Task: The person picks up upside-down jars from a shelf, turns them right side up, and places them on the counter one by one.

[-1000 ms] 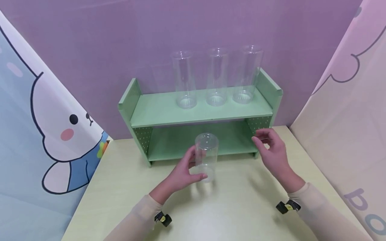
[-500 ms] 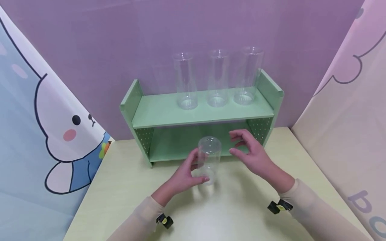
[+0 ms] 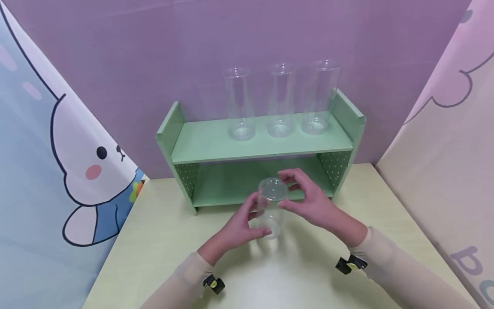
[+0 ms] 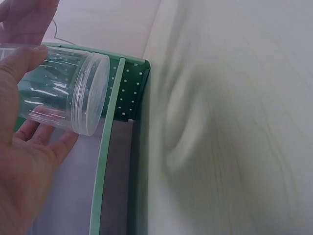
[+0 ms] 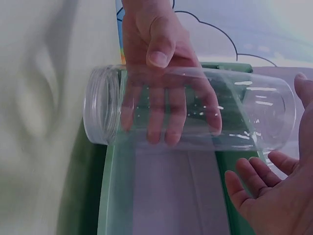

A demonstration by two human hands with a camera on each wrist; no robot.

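Note:
A clear plastic jar [image 3: 272, 210], a tall cylinder, is held upright just in front of the shelf by my left hand [image 3: 240, 225]. In the left wrist view, the thumb and fingers [image 4: 41, 137] curl round the jar's lower part, near its wide ringed end [image 4: 90, 93], which faces the table. My right hand [image 3: 308, 201] is at the jar's upper end, thumb on the near side and fingers on the far side. The right wrist view has its loosely bent fingers [image 5: 249, 178] beside the smooth closed end; contact is hard to tell.
A green two-tier shelf [image 3: 216, 146] stands against the purple backdrop. On its top board are three similar clear jars, left [image 3: 241, 105], middle [image 3: 281, 103] and right [image 3: 318, 101]. Printed cloths hang at both sides of the pale table [image 3: 162, 240].
My right hand has moved left from the shelf's right end to the top of the jar. The left hand keeps its grip on the jar, nearly still.

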